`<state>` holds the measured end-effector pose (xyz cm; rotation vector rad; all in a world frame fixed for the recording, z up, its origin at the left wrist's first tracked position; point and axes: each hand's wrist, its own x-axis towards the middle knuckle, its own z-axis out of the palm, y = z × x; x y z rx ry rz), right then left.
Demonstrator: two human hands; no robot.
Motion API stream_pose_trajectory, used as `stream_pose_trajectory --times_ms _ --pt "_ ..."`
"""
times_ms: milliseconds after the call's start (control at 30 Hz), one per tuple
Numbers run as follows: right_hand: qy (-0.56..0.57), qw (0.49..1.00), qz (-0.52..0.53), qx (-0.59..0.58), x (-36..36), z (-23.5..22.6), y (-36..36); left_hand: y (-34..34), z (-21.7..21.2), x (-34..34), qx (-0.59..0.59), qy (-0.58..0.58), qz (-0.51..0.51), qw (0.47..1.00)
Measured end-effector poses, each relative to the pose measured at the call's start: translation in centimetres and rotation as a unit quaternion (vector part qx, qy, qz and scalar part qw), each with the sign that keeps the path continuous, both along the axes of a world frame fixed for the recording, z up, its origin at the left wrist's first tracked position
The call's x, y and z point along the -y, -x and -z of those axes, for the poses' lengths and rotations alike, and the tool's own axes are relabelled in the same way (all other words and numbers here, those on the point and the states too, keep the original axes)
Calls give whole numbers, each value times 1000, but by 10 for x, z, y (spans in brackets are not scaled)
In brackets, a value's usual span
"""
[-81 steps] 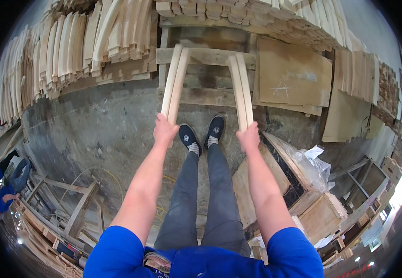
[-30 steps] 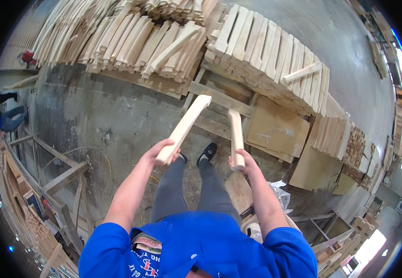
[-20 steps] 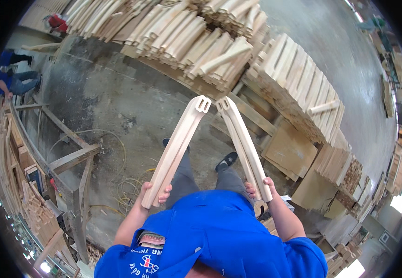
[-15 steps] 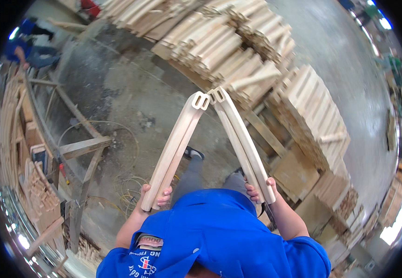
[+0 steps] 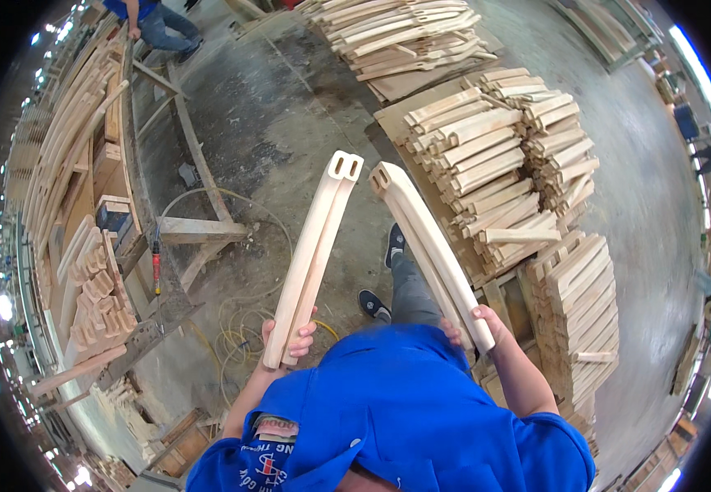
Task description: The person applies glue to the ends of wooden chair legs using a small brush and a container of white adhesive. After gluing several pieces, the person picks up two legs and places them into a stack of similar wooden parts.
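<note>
Each of my hands is closed around the lower end of a pair of pale, slightly curved wooden bars laid side by side. The left pair of bars (image 5: 310, 262) leans up to the right from my left hand (image 5: 300, 336), and its far ends show oval slots. From my right hand (image 5: 491, 324), the right pair of bars (image 5: 429, 254) slants up to the left, also with slotted ends. The two pairs form an upturned V, their far tips a small gap apart. Both are held in the air in front of my blue shirt (image 5: 380, 402).
Stacked wooden parts (image 5: 483, 148) lie on a pallet to the right, with another slatted stack (image 5: 577, 312) nearer me. At left, a workbench (image 5: 138, 213) holds curved wooden parts and a red-handled tool (image 5: 156, 271) hangs there. A hose (image 5: 245, 340) coils on the floor. Another person (image 5: 163, 29) stands far left.
I have turned left, so the stacks now sit farther right and the bench shows more fully. The tips of the two pairs have spread slightly apart. Both hands keep their hold.
</note>
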<state>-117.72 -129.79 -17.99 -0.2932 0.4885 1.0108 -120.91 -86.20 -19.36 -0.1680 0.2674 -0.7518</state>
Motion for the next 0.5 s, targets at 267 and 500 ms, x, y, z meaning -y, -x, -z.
stream_pose_trajectory --times_ms 267,500 --pt "617 625 -292 379 -24 86 -177 -140 61 19 69 -760 141 631" --pt "679 461 -256 511 -77 212 -271 -205 201 35 43 -921 133 364"
